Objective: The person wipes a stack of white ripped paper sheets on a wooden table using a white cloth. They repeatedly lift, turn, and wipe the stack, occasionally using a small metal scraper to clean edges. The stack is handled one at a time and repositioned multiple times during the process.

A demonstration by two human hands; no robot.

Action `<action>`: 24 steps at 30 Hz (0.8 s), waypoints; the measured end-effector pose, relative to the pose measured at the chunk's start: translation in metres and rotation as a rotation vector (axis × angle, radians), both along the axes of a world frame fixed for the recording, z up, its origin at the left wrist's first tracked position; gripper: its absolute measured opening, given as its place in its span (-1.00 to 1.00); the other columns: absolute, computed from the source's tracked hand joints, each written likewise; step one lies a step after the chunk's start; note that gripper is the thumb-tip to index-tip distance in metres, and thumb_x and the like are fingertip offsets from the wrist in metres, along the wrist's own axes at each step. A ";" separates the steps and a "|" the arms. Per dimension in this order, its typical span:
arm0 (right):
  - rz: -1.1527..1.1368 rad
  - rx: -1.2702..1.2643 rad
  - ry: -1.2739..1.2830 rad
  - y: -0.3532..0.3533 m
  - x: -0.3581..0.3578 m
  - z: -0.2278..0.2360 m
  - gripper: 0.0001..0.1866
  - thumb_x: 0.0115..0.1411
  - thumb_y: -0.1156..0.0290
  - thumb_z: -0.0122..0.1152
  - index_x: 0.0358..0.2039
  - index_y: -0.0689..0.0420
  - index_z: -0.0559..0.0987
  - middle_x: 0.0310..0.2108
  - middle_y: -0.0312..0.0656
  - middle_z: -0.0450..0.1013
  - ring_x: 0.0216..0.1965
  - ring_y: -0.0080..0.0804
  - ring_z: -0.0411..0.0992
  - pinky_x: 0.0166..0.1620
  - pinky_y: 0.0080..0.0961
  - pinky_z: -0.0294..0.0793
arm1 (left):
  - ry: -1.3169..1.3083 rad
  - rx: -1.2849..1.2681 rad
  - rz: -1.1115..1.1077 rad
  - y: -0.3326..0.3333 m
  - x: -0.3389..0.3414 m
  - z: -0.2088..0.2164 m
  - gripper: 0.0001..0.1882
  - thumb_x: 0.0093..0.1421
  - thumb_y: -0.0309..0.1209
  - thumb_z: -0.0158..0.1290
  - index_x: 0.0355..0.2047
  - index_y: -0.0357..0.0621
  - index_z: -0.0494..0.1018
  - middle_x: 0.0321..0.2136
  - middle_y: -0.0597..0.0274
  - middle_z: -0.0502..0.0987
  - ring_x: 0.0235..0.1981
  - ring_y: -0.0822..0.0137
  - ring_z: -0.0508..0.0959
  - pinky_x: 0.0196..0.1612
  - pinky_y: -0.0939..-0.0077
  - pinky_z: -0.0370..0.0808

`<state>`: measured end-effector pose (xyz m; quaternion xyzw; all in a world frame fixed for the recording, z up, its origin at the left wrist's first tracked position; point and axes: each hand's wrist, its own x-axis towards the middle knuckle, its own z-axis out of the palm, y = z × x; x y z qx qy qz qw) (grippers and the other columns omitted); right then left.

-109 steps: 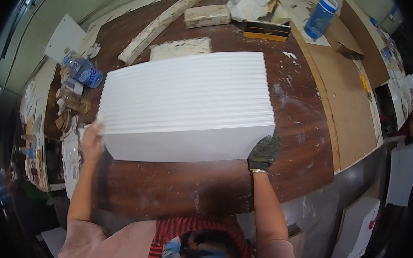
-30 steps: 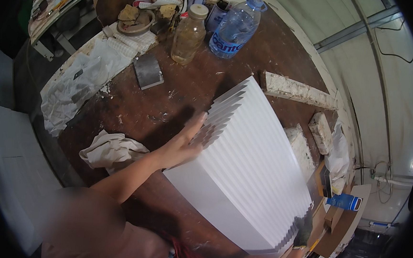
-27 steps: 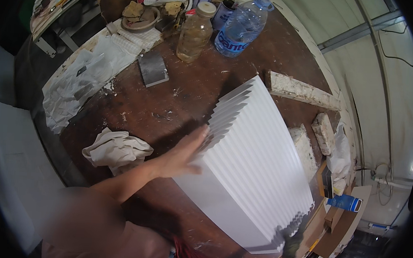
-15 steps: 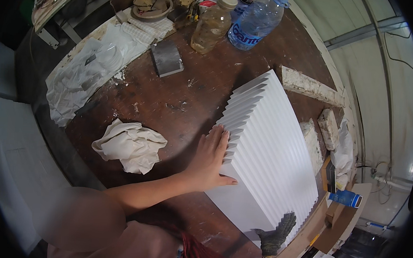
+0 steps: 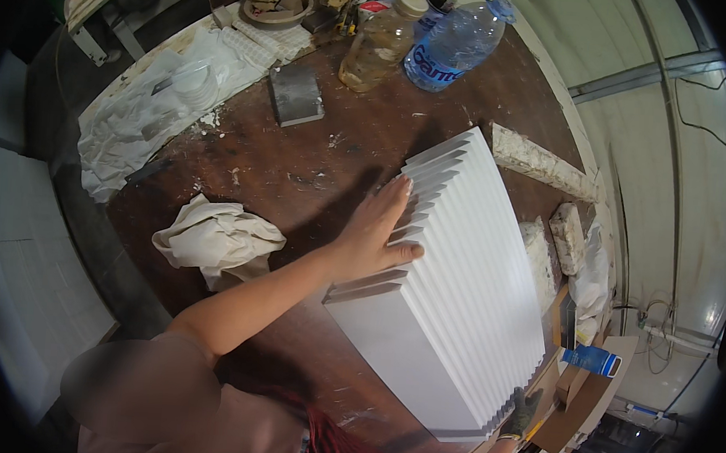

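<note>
One large white ribbed stack with stepped, notched ends (image 5: 472, 293) lies on the dark brown wood-grain tabletop (image 5: 249, 164), between two hands. The bare left hand (image 5: 377, 234) is spread against one notched end, fingers extended and thumb apart. The right hand (image 5: 522, 413), in one dark grey-green glove, is at the opposite end; whether it grips cannot be told. Left of the stack lie one crumpled cream cloth (image 5: 221, 238) and one grey rectangular block (image 5: 296, 96). Beyond stand two bottles: one clear blue plastic (image 5: 455, 48), one cloudy brown with a pale cap (image 5: 382, 43).
</note>
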<state>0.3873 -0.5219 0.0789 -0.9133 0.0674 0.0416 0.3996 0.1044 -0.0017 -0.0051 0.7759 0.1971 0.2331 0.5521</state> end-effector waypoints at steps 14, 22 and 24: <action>0.012 0.059 0.392 -0.043 0.077 -0.025 -0.33 0.19 0.35 0.23 0.33 -0.12 0.32 -0.46 -0.44 0.37 -0.60 -0.59 0.22 -0.59 -0.56 0.22 | 0.118 0.163 0.063 -0.031 0.036 -0.003 0.08 0.31 0.19 -0.10 0.43 -0.39 -0.36 0.44 -0.36 -0.31 0.46 -0.32 -0.27 0.39 -0.25 -0.24; 0.049 0.045 0.442 -0.034 0.110 -0.019 -0.27 0.14 0.38 0.25 0.35 -0.16 0.29 -0.46 -0.41 0.40 -0.62 -0.57 0.24 -0.62 -0.54 0.23 | 0.088 0.151 0.003 0.001 0.031 0.008 0.03 0.36 0.23 -0.22 0.44 -0.37 -0.32 0.44 -0.36 -0.23 0.47 -0.23 -0.19 0.37 -0.33 -0.17; 0.048 0.043 0.452 -0.030 0.114 -0.020 -0.26 0.13 0.39 0.26 0.35 -0.17 0.29 -0.45 -0.40 0.41 -0.62 -0.57 0.24 -0.62 -0.53 0.23 | -0.096 0.083 0.126 0.032 0.047 0.003 -0.04 0.39 0.20 -0.24 0.44 -0.36 -0.21 0.44 -0.31 -0.13 0.48 -0.16 -0.11 0.42 -0.14 -0.14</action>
